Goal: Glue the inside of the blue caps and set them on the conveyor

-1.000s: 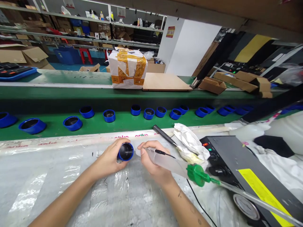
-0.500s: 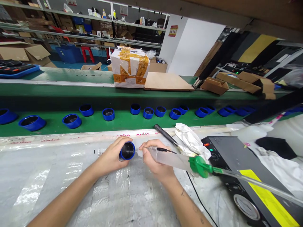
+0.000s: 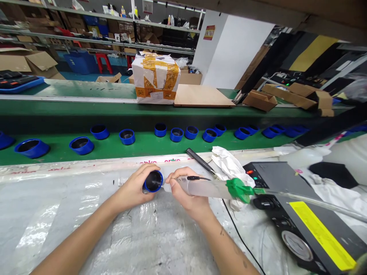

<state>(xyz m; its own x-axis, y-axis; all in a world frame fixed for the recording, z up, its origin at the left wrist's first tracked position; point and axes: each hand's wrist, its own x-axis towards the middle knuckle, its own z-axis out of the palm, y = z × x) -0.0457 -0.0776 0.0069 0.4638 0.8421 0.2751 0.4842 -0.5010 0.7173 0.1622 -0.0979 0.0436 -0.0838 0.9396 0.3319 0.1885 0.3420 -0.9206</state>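
My left hand is closed round a blue ring-shaped cup with a black inside, tilted so its opening faces me. In my right hand lies a translucent glue dispensing syringe, gripped like a pen. Its tip is at the right rim of the cup; whether it touches I cannot tell. A green cap closes the syringe's back end, and a clear hose runs from it to the right. A black cable plug sits along the top of the barrel.
Several similar blue cups stand on the green conveyor belt ahead. To the right lies a dark dispenser box with a round gauge. White crumpled cloth and a black-handled tool lie behind my right hand. A taped parcel stands beyond.
The cups on the belt appear slightly further left, and the camera view has shifted a little. Both hands keep their hold; the syringe tip stays at the cup's right rim.
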